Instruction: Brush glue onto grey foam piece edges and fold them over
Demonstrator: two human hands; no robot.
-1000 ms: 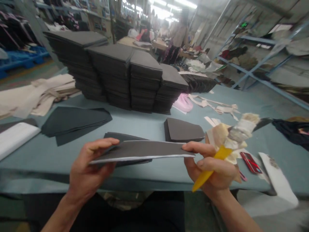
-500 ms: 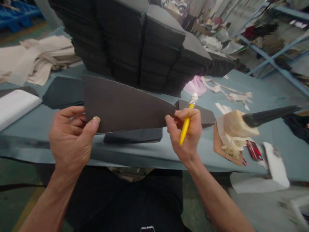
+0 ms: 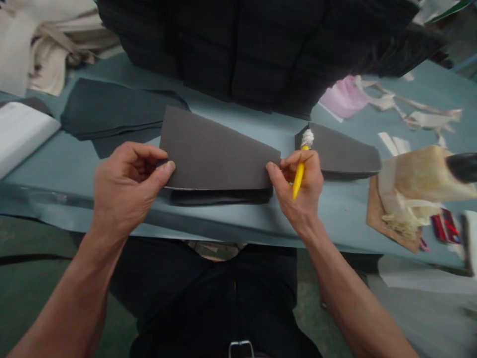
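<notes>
A dark grey tapered sheet is stretched between my hands, just over a small stack of dark pieces at the table's front. My left hand pinches its wide left end between thumb and fingers. At the narrow right end, my right hand pinches the corner. That same hand also keeps a yellow pen, its top wrapped in white material, tucked across the fingers. Whether the sheet touches the stack beneath, I cannot tell.
Tall dark stacks stand behind. Dark green pieces lie left, a grey stack right. Further right are a yellowish block with a black handle, a brown board and pink cloth. A white slab sits far left.
The view has tilted down and shifted left. My hands have brought the sheet lower, over the small stack, and it now covers more of that stack. Both hands keep their hold.
</notes>
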